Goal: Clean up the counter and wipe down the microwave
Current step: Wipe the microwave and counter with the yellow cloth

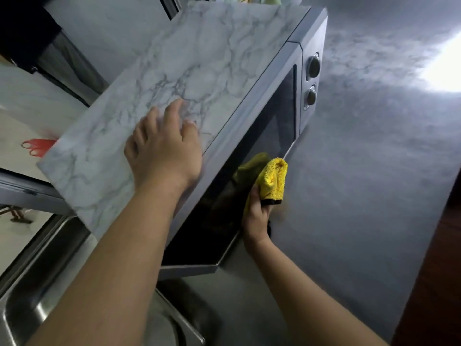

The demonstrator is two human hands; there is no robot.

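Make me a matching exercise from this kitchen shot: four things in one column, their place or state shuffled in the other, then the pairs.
1. left hand
2. cloth
3. knobs
4. sink

A. right of the dark door glass
B. resting on the marble-patterned top
C. steel, lower left
D. yellow, gripped by the right hand

Pairs: 1-B, 2-D, 3-A, 4-C

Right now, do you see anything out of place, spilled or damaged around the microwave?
Nothing looks spilled or broken. One oddity: red scissors lie behind the microwave, partly hidden by its marble-patterned top. The left hand rests on that top, and the right hand holds the yellow cloth at the dark door.
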